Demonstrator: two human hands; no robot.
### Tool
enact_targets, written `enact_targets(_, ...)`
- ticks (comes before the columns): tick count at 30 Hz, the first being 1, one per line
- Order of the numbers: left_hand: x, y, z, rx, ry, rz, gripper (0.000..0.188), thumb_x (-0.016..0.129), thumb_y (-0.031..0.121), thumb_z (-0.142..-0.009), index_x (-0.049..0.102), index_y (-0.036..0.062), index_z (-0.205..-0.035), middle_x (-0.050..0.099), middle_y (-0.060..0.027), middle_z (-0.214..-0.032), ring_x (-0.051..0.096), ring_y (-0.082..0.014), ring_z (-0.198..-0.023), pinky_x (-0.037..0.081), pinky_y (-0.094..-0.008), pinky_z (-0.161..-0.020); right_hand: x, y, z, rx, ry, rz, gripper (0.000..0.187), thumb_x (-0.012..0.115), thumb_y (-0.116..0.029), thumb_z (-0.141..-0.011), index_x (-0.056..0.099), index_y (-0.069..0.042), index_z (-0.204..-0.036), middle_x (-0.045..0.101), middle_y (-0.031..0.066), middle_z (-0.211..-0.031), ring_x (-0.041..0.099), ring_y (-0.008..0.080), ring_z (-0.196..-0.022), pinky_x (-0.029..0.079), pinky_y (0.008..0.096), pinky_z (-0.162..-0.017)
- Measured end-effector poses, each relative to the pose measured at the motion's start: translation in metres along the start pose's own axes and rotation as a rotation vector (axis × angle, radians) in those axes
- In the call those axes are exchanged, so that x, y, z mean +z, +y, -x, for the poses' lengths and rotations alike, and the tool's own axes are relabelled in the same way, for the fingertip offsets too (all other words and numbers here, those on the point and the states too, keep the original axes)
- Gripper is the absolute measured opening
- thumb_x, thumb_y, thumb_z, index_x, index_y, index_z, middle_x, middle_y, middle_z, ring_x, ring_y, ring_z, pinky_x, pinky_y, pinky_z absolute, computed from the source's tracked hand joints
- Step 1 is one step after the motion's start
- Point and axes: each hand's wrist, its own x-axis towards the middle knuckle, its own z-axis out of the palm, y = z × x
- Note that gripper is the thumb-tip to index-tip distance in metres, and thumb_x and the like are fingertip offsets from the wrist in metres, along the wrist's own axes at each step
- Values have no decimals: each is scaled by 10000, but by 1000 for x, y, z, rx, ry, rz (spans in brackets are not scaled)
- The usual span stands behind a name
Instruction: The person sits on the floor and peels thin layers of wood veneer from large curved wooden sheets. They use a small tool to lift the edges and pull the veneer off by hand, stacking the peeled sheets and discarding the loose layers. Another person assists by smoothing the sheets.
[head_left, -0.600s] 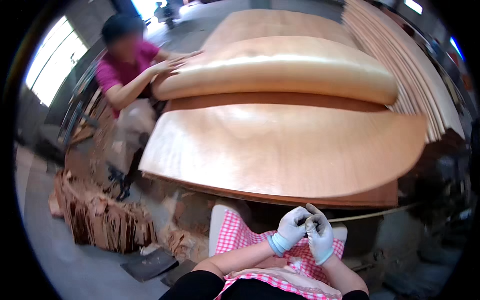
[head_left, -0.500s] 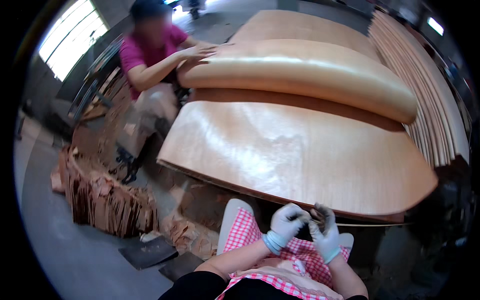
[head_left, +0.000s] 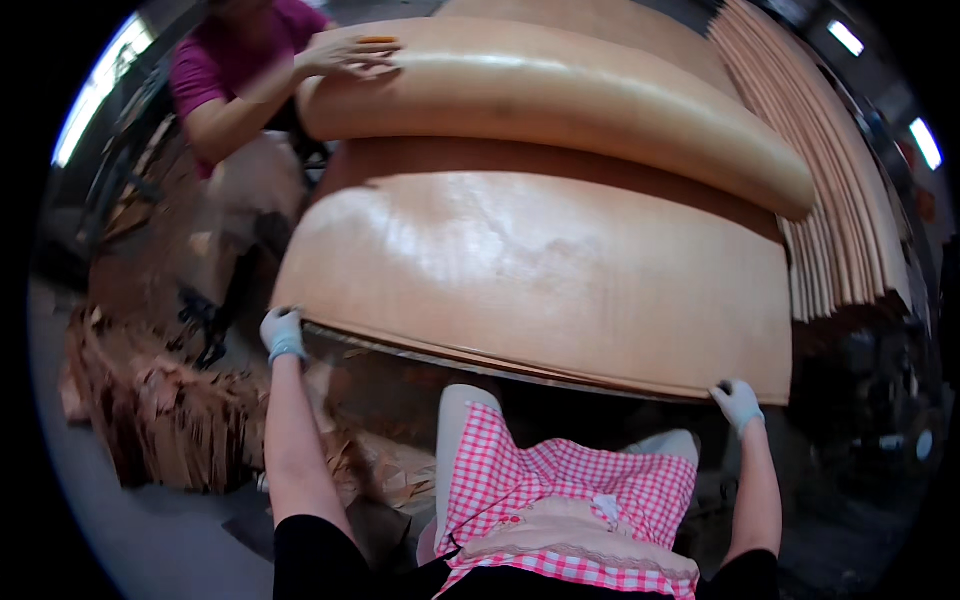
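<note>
Head cam: wood sheet (head_left: 560, 270), pale tan w/ a glossy patch, lies broad & nearly flat in front of the person, nr edge just beyond the knees. Other thin layers show under that edge. Both grips are closed on it: L hand (head_left: 283, 333), white glove, holds the nr L corner; R hand (head_left: 739, 403), also gloved, pinches the nr edge a bit L of the nr R corner. Fingers under the edge are hidden. Arms spread wide, approx straight, dark sleeves at the bottom.

Btwn the hands, below the sheet: pink/white checked apron (head_left: 580, 455) over the lap, w/ a plain beige panel.

Past the sheet, a big curled wood roll (head_left: 560, 90) runs L to R, dark brown band btwn the two; can't tell if they're joined. Co-worker (head_left: 235, 70) in a magenta shirt is at the roll's L end, one hand (head_left: 350, 57) on top, small orange item at the fingers, kind unclear.

R side: tall stack of wavy-edged sheets (head_left: 825, 170), just beside the roll's R end. Lower L: heap of ragged brown wood pieces (head_left: 165, 415) on the floor, loose scraps (head_left: 400, 470) nr the apron. Upper R bg: two bright lights (head_left: 845, 38).
</note>
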Motion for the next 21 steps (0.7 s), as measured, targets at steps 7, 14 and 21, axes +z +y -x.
enact_targets(7, 0, -8, -24, 106, -48, -131, 286, 730, 188, -797, 678, 10, -1015, 699, -72, -861, 626, -186, -750, 516, -335, -734, 16, -1, -26, 157, -149, 12, 462, 705, -433, -740, 705, -18, -944, 674, 229, -971, 642, 367, -945, 497, 431, -845)
enact_targets(14, 147, 181, 272, 709, -300, -407, 885, 722, 285, -741, 295, -95, -1417, 353, -277, -1442, 320, -391, -1343, 263, -446, -1123, 7, 9, -27, 113, -158, -25, 487, 689, -448, -753, 700, -16, -978, 666, 228, -1020, 640, 366, -968, 499, 432, -873)
enact_targets(21, 236, 269, 516, 1061, -769, -329, 1079, 759, 455, -694, 200, -61, -1460, 268, -232, -1507, 197, -380, -1417, 125, -463, -1175, 10, 6, -9, 114, -138, -103, 409, 640, -411, -795, 709, -61, -994, 673, 195, -1034, 647, 358, -968, 513, 447, -842)
